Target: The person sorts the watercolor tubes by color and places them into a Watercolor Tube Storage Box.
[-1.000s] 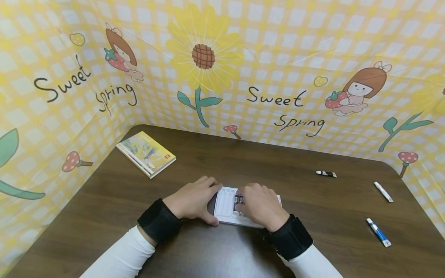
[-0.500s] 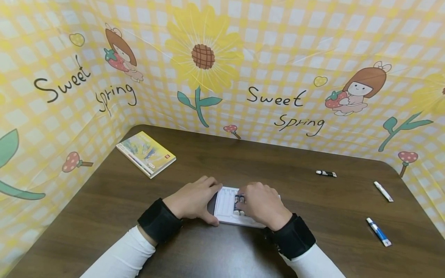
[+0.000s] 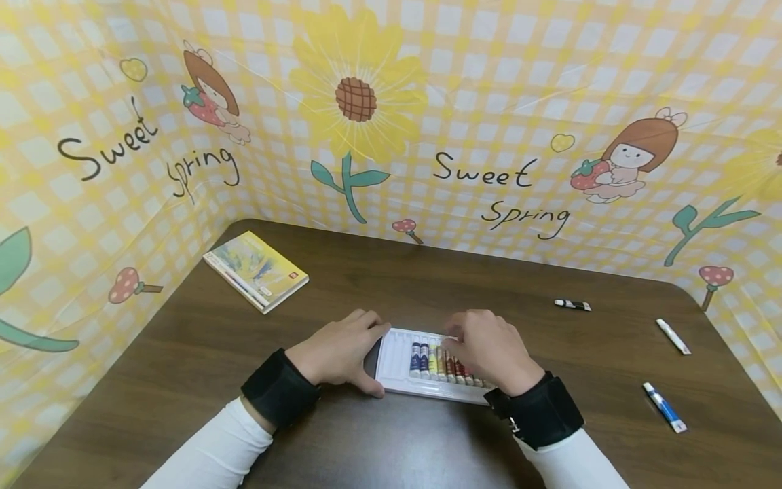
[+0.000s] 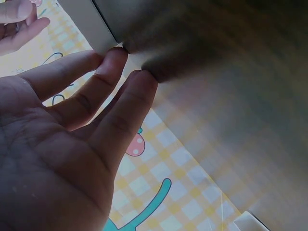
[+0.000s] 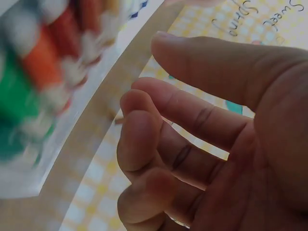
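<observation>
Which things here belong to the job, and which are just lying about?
Job:
left hand
right hand
tray
paint tubes in it
likely the loose black tube, white tube and blue tube

Just lying about, it seems:
book

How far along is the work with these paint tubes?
Done: paint tubes lined up in the white tray. In hand: the left hand touches the tray's left end; the right hand is over the row, seemingly empty. Remaining, probably: black tube, white tube and blue tube lying outside, since slots look bare.
</observation>
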`<state>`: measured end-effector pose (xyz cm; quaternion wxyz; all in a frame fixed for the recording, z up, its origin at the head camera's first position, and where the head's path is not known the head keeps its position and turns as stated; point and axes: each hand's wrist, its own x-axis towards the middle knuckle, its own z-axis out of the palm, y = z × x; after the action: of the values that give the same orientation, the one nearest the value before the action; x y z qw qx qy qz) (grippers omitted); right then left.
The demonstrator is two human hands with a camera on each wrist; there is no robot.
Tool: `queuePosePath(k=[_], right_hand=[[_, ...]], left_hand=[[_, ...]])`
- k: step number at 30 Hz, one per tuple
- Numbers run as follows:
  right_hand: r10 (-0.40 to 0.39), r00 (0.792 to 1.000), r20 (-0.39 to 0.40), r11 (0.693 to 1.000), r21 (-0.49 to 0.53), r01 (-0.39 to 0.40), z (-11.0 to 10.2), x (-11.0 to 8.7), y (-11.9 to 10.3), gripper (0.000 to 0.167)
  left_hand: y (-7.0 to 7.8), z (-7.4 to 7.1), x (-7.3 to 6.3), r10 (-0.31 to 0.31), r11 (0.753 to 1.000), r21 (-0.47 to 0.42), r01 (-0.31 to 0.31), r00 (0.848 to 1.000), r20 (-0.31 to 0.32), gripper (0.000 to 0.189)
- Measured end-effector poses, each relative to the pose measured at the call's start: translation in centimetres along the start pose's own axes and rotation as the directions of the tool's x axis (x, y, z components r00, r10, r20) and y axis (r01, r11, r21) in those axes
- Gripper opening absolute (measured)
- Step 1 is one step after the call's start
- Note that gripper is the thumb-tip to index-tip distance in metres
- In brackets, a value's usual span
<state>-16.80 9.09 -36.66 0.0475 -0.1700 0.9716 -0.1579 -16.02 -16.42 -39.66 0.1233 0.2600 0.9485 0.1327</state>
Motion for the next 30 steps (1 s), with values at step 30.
queuePosePath(k=[30], right_hand=[[0.311, 0.950, 0.039, 0.947, -0.095, -0.306, -11.3, -7.9, 23.3, 0.053]], left_hand=[[-0.2, -0.4, -0.4, -0.015, 1.000, 0.003, 0.015, 0.999, -0.041, 0.102]])
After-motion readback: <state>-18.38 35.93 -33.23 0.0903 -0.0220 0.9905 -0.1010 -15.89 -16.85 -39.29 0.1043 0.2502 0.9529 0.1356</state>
